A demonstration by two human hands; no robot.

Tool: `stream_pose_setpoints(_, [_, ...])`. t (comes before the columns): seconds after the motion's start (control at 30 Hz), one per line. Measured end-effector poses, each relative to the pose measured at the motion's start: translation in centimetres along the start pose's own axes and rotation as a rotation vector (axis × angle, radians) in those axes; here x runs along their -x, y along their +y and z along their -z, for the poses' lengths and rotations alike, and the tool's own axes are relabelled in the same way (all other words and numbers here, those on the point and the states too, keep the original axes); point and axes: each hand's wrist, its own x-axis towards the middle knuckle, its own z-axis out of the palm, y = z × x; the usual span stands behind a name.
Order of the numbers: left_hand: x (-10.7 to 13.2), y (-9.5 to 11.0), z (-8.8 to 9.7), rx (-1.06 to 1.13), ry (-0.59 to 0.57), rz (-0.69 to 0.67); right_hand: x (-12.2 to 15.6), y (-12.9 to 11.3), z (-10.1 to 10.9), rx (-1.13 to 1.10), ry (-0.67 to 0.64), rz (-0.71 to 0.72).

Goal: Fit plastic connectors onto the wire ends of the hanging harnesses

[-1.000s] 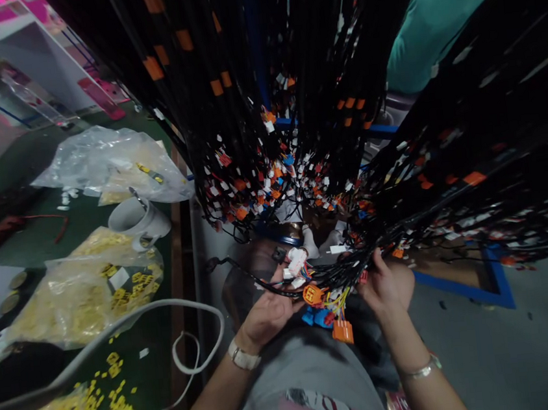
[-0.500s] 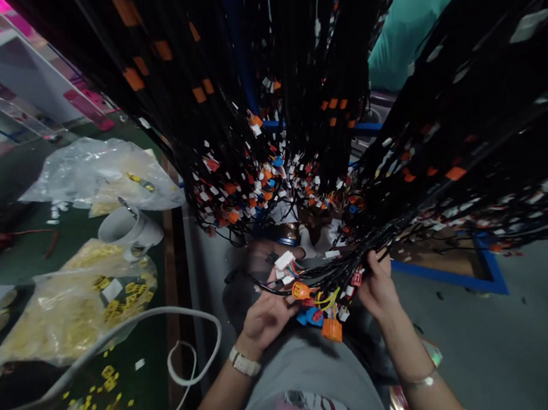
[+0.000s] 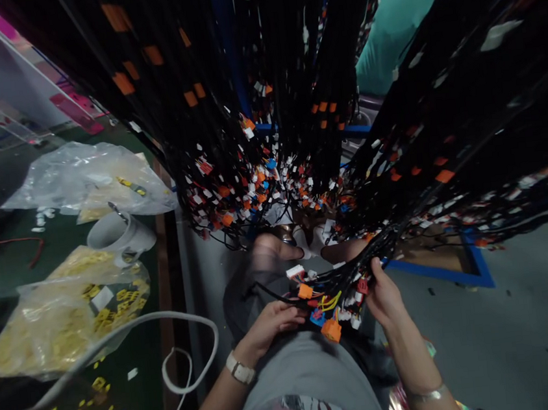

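Note:
My right hand [image 3: 385, 294] is closed around a bundle of black wire harnesses [image 3: 379, 246], its thumb lying on top. The loose end of the bundle fans out to the left over my lap. It carries an orange connector [image 3: 331, 330], a smaller orange connector [image 3: 305, 291], a blue connector [image 3: 317, 318], a white connector [image 3: 295, 272] and a red connector [image 3: 363, 285]. Yellow wires show among them. At the left edge of this cluster, my left hand [image 3: 279, 320] has its fingers stretched out beside the connectors; its fingertips are partly hidden.
Dense hanging harnesses [image 3: 282, 184] with many coloured connectors fill the space ahead. A green-topped table at left holds a white mug [image 3: 119, 236], a bag of yellow parts [image 3: 64, 312], loose yellow pieces and a white cable [image 3: 178, 314]. A blue frame [image 3: 481, 268] stands right; a person in teal [image 3: 396, 35] is beyond.
My left hand has turned from palm-up to back-up and drawn slightly away from the connectors. The white connector has dropped a little. My right hand keeps hold of the bundle.

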Motion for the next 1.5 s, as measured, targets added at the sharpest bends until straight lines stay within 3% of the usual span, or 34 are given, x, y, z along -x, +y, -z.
stream_pose_setpoints(0.13, [-0.3, -0.4, -0.4, -0.299, -0.053, -0.021, -0.1, -0.6, 4.4, 0.054, 0.093, -0.061])
stream_pose_setpoints(0.27, [-0.7, -0.2, -0.5, -0.375, -0.077, -0.113, -0.7, -1.6, 8.7, 0.161, 0.271, -0.037])
stream_pose_setpoints(0.47, [-0.8, 0.3, -0.2, -0.400, -0.016, -0.145, -3.7, -2.5, 11.7, 0.386, 0.424, 0.066])
stream_pose_setpoints(0.6, [0.0, 0.1, 0.1, -0.395, 0.040, -0.110, -5.2, -2.6, 11.4, 0.435, 0.365, 0.070])
stream_pose_setpoints(0.77, [-0.1, -1.9, 0.9, -0.285, 0.096, -0.048, -4.8, -1.9, 9.6, 0.316, 0.054, -0.044])
stream_pose_setpoints(0.83, [-0.4, -2.4, 0.9, -0.253, 0.096, -0.044, -5.0, -1.4, 9.0, 0.286, 0.017, -0.061])
stream_pose_setpoints(1.03, [-1.6, -1.3, -0.3, -0.343, 0.091, -0.057, -7.8, -0.8, 8.4, 0.487, 0.227, 0.170])
stream_pose_setpoints(1.3, [-2.4, -0.2, -1.3, -0.384, 0.051, -0.086, -8.6, -2.2, 9.2, 0.631, 0.120, 0.089])
stream_pose_setpoints(1.37, [-2.5, -0.6, -1.4, -0.386, 0.049, -0.074, -8.7, -3.0, 9.2, 0.680, 0.193, 0.205])
stream_pose_setpoints(1.5, [-2.7, -1.2, -1.4, -0.389, 0.052, -0.051, -8.4, -5.7, 7.0, 0.693, 0.434, 0.650])
